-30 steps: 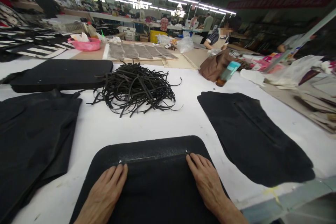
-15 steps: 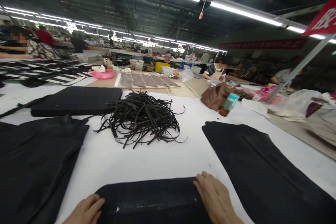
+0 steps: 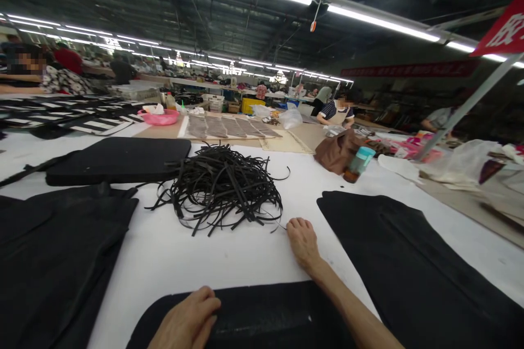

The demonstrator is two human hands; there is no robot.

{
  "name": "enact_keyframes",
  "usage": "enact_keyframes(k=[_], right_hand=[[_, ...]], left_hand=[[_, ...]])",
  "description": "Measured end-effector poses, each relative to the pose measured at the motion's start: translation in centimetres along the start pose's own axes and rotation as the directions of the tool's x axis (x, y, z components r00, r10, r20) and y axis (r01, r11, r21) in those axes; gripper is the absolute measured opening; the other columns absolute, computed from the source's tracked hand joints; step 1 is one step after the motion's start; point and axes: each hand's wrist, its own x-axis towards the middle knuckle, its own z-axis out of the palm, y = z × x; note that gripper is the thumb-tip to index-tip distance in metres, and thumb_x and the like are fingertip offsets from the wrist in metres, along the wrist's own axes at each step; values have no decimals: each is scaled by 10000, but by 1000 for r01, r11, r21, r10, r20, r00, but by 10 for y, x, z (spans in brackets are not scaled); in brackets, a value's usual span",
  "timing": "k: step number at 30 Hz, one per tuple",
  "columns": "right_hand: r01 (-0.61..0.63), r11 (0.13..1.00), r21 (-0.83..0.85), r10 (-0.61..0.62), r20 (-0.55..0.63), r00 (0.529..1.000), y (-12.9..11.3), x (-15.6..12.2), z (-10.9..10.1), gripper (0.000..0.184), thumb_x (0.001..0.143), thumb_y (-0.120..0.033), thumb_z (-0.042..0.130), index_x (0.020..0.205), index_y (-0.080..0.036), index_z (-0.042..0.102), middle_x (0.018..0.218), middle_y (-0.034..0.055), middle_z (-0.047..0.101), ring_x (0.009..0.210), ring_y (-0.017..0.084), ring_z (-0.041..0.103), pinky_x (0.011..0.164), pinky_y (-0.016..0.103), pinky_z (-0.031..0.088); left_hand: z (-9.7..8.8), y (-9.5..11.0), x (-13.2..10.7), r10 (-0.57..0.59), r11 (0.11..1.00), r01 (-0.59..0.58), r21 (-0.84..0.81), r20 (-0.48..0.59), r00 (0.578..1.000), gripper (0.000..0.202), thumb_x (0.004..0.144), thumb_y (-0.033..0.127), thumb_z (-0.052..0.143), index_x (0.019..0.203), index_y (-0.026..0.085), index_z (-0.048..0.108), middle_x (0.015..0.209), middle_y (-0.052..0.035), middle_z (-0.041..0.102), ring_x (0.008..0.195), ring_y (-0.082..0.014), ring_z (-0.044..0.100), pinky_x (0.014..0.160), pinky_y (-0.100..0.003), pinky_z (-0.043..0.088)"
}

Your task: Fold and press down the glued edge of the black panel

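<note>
A black sheet of leather-like material (image 3: pixel 262 311) lies in front of me, with a shiny band across its surface. My left hand (image 3: pixel 186 319) rests on its left part, fingers loosely bent and not wrapped around anything. Farther forward, my right hand (image 3: pixel 303 240) is low over the white tabletop, its fingers bent down and close together. The loose end of a thin black strip meets its fingertips, which are partly hidden. That strip trails from a tangled heap of black strips (image 3: pixel 229 185) just left of the hand.
Black sheets (image 3: pixel 413 251) lie at right, and more black material (image 3: pixel 49 251) at left. Behind are a thick black padded stack (image 3: pixel 123 158), a pink basin (image 3: pixel 159 116), a brown bag (image 3: pixel 336 150) and a teal-lidded bottle (image 3: pixel 359 163). Co-workers are farther back.
My right hand has left the black sheet's right corner and moved forward to the heap's edge. My left hand has slid from the sheet's left edge rightward onto its surface.
</note>
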Motion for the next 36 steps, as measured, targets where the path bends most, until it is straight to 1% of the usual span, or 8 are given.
enact_keyframes(k=[6, 9, 13, 15, 18, 26, 32, 36], right_hand=[[-145, 987, 64, 133, 167, 977, 18, -55, -29, 260, 839, -67, 341, 816, -161, 582, 699, 78, 629, 659, 202, 582, 589, 284, 348], [-86, 940, 330, -14, 291, 957, 6, -80, -47, 216, 855, -174, 392, 729, -184, 567, 653, 8, 615, 625, 140, 567, 554, 220, 347], [-43, 717, 695, -203, 268, 942, -21, -108, -69, 208, 846, -222, 399, 807, -211, 604, 735, -12, 636, 689, 135, 563, 615, 215, 374], [6, 735, 678, -188, 195, 962, -25, -118, -74, 241, 850, -223, 386, 888, -248, 623, 830, -8, 648, 778, 154, 570, 689, 240, 375], [-13, 799, 601, -132, 195, 972, -18, -128, -71, 262, 850, -237, 371, 895, -266, 628, 769, -8, 634, 736, 168, 567, 658, 261, 365], [-264, 705, 658, 117, 259, 959, 4, -120, -50, 253, 824, -354, 428, 686, -201, 576, 597, -18, 571, 577, 143, 504, 566, 259, 337], [-417, 559, 717, 132, 420, 898, 16, -113, -37, 309, 739, -413, 536, 545, -175, 495, 456, -43, 455, 462, 100, 387, 483, 244, 265], [-401, 495, 771, 41, 440, 897, 18, -114, -32, 292, 758, -382, 498, 566, -163, 500, 489, -44, 455, 472, 84, 352, 479, 233, 237]], left_hand=[[3, 28, 25, -101, 965, 147, -218, 209, 973, 236, 819, 181, 379, 898, 246, 592, 893, -12, 629, 866, -169, 576, 808, -261, 455], [6, 53, 45, -48, 915, 137, -380, 237, 970, 368, 768, 137, 405, 1084, 254, 553, 1036, -12, 610, 932, -164, 552, 883, -272, 417], [17, 66, 63, 67, 813, 194, -550, 419, 906, 498, 736, 163, 447, 1223, 262, 462, 821, 19, 609, 700, -132, 562, 637, -215, 445], [22, 58, 66, 64, 831, 204, -517, 454, 889, 338, 744, 196, 449, 1056, 232, 573, 737, 24, 582, 640, -129, 543, 560, -206, 416], [24, 31, 67, -24, 901, 168, -400, 341, 940, 196, 783, 226, 422, 805, 181, 611, 797, -19, 568, 752, -157, 530, 695, -248, 417], [-11, -12, 55, -171, 931, 221, -290, 189, 967, 202, 813, 289, 428, 737, 188, 585, 820, -28, 536, 794, -183, 490, 773, -297, 358], [-20, -9, 22, -384, 769, 500, -399, 337, 860, 264, 751, 380, 466, 670, 153, 574, 524, 30, 464, 470, -115, 414, 466, -229, 312], [-17, -7, 4, -448, 659, 596, -459, 397, 801, 313, 737, 422, 429, 713, 140, 563, 572, 11, 532, 416, -88, 399, 410, -207, 292]])
